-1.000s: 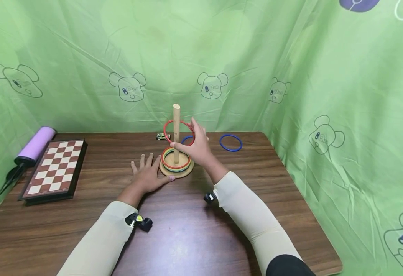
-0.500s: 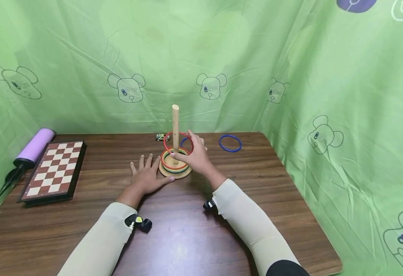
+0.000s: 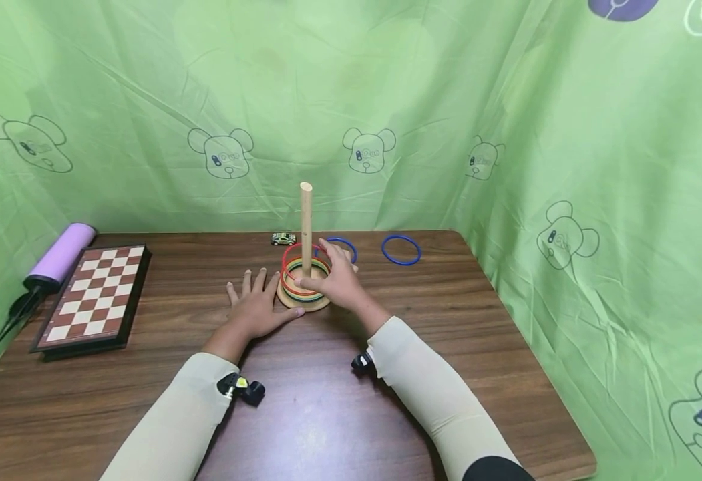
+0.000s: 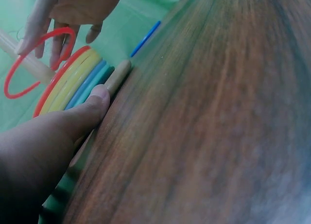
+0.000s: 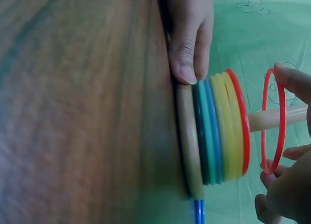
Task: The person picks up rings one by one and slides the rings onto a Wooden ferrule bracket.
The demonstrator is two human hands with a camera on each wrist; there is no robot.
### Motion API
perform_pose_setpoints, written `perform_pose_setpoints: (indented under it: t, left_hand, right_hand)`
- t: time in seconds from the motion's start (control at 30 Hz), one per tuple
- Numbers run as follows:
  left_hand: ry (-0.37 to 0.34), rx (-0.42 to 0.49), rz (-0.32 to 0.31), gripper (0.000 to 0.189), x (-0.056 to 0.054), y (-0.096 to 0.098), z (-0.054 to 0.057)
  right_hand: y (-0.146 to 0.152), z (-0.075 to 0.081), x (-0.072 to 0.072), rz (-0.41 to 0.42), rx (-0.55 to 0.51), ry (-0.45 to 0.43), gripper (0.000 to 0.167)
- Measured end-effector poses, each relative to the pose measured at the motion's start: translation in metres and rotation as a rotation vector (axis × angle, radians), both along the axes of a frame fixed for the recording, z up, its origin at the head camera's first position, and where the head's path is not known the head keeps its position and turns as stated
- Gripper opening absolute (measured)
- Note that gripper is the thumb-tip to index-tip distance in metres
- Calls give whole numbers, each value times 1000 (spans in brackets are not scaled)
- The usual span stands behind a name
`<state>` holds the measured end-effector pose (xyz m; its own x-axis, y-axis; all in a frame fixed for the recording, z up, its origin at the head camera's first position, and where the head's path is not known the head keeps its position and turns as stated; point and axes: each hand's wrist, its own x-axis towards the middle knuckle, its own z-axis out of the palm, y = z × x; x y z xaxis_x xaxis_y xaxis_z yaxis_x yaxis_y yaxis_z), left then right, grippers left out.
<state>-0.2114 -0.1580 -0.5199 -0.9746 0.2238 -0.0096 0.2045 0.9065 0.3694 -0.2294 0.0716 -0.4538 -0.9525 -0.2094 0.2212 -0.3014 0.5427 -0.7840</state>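
Note:
A wooden peg point(image 3: 306, 220) stands upright on its round base point(image 3: 311, 306). Stacked around the peg's foot are several rings, with yellow rings point(image 5: 231, 131) below a red one point(image 5: 245, 136). My right hand point(image 3: 343, 284) pinches another red ring point(image 5: 281, 131) between thumb and fingers. That ring encircles the peg a short way above the stack, apart from it in the right wrist view. My left hand point(image 3: 257, 312) lies spread on the table with straight fingers, its thumb point(image 4: 98, 100) on the base's edge.
Two blue rings lie at the back: one blue ring point(image 3: 401, 250) at the right, another blue ring point(image 3: 352, 248) partly behind my right hand. A toy car point(image 3: 283, 238) stands behind the peg. At left are a checkered board point(image 3: 98, 290) and a purple hand pump point(image 3: 62, 252).
My right hand has lowered the red ring along the peg towards the stack. The left hand stays at the base.

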Motion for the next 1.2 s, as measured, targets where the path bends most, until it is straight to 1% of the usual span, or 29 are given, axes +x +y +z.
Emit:
perform_pose_setpoints:
  t: [0.33, 0.57, 0.87, 1.2]
  left_hand:
    - [5, -1, -4, 124, 1, -1, 0]
    - [1, 3, -1, 124, 1, 1, 2]
    - [2, -3, -2, 123, 2, 0, 0]
    - [-6, -5, -2, 123, 1, -1, 1]
  right_hand:
    - [-6, -10, 0, -2, 78, -3, 112]
    - [-7, -12, 2, -9, 86, -36, 112]
    - [-7, -16, 0, -4, 97, -28, 111]
    - [-6, -17, 0, 2, 116, -40, 113]
